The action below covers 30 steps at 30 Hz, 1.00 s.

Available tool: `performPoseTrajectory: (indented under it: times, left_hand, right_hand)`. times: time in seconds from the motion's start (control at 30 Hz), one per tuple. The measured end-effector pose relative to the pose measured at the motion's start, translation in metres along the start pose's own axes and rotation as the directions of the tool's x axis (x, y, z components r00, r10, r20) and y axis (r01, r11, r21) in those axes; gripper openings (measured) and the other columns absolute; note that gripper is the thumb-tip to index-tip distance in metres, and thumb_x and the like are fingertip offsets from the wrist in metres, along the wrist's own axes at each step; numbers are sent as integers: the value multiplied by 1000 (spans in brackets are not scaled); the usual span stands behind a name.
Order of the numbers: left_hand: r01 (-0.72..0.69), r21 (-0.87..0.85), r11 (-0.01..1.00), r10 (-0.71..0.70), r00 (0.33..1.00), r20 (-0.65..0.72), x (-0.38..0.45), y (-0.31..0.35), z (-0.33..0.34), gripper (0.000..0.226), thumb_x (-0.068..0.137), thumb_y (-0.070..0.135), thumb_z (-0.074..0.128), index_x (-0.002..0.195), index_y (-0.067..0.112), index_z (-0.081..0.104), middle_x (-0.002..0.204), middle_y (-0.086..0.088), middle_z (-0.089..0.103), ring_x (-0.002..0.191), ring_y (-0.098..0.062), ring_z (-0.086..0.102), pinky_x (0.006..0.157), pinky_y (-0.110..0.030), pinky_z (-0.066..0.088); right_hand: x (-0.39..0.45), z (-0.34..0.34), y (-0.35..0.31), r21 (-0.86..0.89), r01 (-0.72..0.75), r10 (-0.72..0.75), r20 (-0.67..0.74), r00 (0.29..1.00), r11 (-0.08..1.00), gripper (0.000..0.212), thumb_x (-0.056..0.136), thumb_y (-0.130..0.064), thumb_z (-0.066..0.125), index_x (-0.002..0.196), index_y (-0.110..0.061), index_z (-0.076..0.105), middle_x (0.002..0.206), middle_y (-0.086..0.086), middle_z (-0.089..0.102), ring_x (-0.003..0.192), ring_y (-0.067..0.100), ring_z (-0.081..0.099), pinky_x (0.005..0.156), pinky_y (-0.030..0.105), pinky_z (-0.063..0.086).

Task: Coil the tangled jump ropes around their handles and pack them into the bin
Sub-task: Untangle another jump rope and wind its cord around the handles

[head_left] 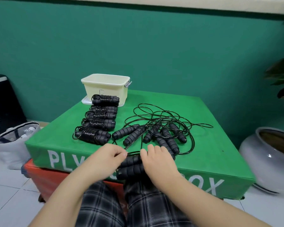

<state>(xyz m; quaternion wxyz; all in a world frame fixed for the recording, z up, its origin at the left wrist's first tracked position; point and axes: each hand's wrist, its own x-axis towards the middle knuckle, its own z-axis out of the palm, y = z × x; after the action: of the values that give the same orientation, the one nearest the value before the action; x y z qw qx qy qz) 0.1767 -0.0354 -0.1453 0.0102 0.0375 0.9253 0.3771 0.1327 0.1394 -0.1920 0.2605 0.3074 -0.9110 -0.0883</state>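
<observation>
five coiled ropes (pixel 95 125) lie in a row before your cream bin (pixel 105 89); six loose handles (pixel 154 136) sit tangled; your right hand (pixel 157 161) grips two black ribbed handles (pixel 129 167) at the box's near edge; your left hand (pixel 108 156) pinches their cord (pixel 134 152).

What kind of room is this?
Probably a gym or exercise corner, though I can't be sure. Padded jump boxes are stacked on a tiled floor, many jump ropes lie on top, and a storage bin stands against a green wall.
</observation>
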Motion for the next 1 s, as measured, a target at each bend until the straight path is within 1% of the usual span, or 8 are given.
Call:
performPoseTrajectory:
  times: [0.2, 0.3, 0.4, 0.53, 0.67, 0.8, 0.87, 1.0]
  left_hand:
    - [-76, 62, 995, 87, 975, -205, 9, 22, 32, 31, 98, 21, 40, 88, 1, 62, 85, -13, 66, 81, -25, 59, 78, -42, 48]
    - [-138, 125, 983, 164, 959, -231, 10, 26, 40, 31, 99, 20, 37, 102, 4, 64, 101, -6, 66, 99, -23, 58, 88, -37, 44]
    - [-162, 170, 972, 200, 949, -243, 10, 20, 42, 32, 101, 24, 36, 118, 12, 60, 115, 0, 61, 110, -18, 53, 94, -31, 39]
    - [-185, 178, 966, 226, 943, -246, 11, 7, 44, 31, 100, 26, 36, 109, 14, 64, 103, 1, 61, 101, -18, 55, 88, -31, 41]
    - [-209, 148, 967, 246, 921, -302, 7, 4, 51, 31, 98, 25, 46, 123, 17, 62, 93, 8, 58, 99, -11, 55, 84, -21, 39]
    - [-113, -227, 967, 49, 962, -268, 4, -1, 58, 21, 93, 14, 57, 104, 27, 68, 77, 15, 64, 67, 7, 56, 63, -8, 41]
    - [25, -534, 845, -112, 985, -132, 3, -6, 60, 17, 92, 7, 56, 99, 18, 66, 66, 7, 59, 46, 0, 46, 48, -13, 38]
    - [227, -657, 719, -210, 972, 107, 1, -10, 67, 10, 92, 11, 58, 101, 8, 60, 65, -1, 52, 50, -5, 46, 49, -20, 43]
  right_hand:
    - [20, 3, -13, 24, -271, 261, 193, 946, 962, 32, 50, -22, 84, 67, -13, 59, 59, 7, 53, 40, 22, 51, 42, 25, 34]
    - [28, 0, -8, 44, -401, 375, 274, 886, 915, 30, 90, -25, 53, 113, -7, 46, 105, 10, 55, 85, 24, 65, 61, 31, 37]
    - [32, 1, -10, 202, -471, 381, 364, 850, 859, 33, 94, -24, 47, 121, -9, 34, 120, 10, 47, 102, 25, 62, 67, 32, 37]
    - [35, 1, -16, 313, -543, 398, 423, 814, 779, 40, 93, -27, 49, 124, -10, 29, 123, 9, 43, 105, 28, 62, 70, 32, 39]
    - [29, 4, -16, 370, -586, 465, 369, 805, 721, 48, 90, -26, 52, 129, -12, 26, 123, 7, 41, 104, 29, 61, 71, 33, 42]
    - [16, 6, -17, 418, -582, 488, 319, 813, 697, 56, 86, -33, 58, 132, -23, 29, 121, 4, 39, 105, 28, 59, 75, 35, 44]
    - [13, 8, -18, 434, -567, 478, 304, 824, 701, 55, 82, -37, 62, 127, -24, 33, 120, 2, 39, 104, 26, 58, 78, 35, 45]
    - [10, 11, -19, 454, -529, 453, 273, 848, 717, 47, 84, -24, 59, 125, -20, 36, 120, 2, 39, 102, 25, 58, 71, 32, 36]
